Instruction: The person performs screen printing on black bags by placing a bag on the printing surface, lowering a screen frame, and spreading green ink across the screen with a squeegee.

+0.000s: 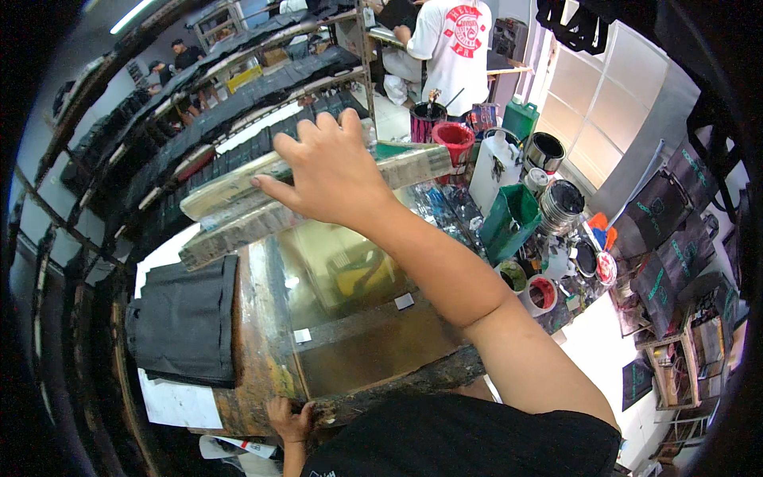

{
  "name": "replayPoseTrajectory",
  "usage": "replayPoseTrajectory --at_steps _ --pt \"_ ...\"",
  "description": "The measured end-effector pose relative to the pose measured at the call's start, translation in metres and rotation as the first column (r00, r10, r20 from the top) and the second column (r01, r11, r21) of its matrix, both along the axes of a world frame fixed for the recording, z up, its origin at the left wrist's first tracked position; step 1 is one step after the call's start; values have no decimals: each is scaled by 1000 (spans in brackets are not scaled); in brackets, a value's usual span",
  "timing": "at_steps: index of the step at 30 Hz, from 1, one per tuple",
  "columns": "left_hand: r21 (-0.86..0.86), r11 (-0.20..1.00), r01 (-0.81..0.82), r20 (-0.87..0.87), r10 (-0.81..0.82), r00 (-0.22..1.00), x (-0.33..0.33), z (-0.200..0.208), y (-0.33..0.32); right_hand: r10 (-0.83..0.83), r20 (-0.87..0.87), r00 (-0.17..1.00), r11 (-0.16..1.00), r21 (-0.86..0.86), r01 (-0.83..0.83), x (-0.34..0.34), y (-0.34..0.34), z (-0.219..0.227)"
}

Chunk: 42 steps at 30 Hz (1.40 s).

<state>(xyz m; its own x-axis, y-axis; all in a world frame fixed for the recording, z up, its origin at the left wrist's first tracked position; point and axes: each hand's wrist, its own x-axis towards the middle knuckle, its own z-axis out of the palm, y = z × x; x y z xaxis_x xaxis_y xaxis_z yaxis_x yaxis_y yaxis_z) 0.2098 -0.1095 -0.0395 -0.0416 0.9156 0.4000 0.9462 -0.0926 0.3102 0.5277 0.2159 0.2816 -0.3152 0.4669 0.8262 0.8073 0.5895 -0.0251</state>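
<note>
My right hand (330,171) reaches across the table with its fingers curled over the raised wooden screen-printing frame (238,187), which is tilted up at the far side. Beneath the frame, a glossy glass-like printing plate (373,362) shows, bearing two small white tabs (404,301). Down at the table's near edge rests my left hand (290,419), thumb and fingers apart, holding nothing that I can see. A stack of black fabric pieces (187,318) lies left of the plate on white sheeting.
Right of the plate crowd several paint containers, among them a red bucket (455,141), a cut green container (509,222) and a white jug (494,171). Racks (294,75) with black pieces stand along the left and back. A person in a white shirt (453,48) stands beyond.
</note>
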Motion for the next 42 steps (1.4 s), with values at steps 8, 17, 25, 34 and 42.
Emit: replayPoseTrajectory --at_steps 8,17,25,34,42 --pt "32 999 -32 46 30 998 3 -8 -1 -40 65 997 997 -63 44 0 -6 5" --pt "228 971 75 -5 -76 997 -11 -30 -1 -56 99 993 996 -63 62 -7 -11 15" --pt "215 971 100 46 -112 993 1 -3 5 -72 120 990 995 -66 80 -9 -11 19" --pt "212 972 104 43 -116 992 4 3 8 -54 119 991 996 -69 63 -8 -12 22" --pt "202 974 104 38 -114 993 6 8 8 -35 99 994 997 -70 42 -8 -9 20"
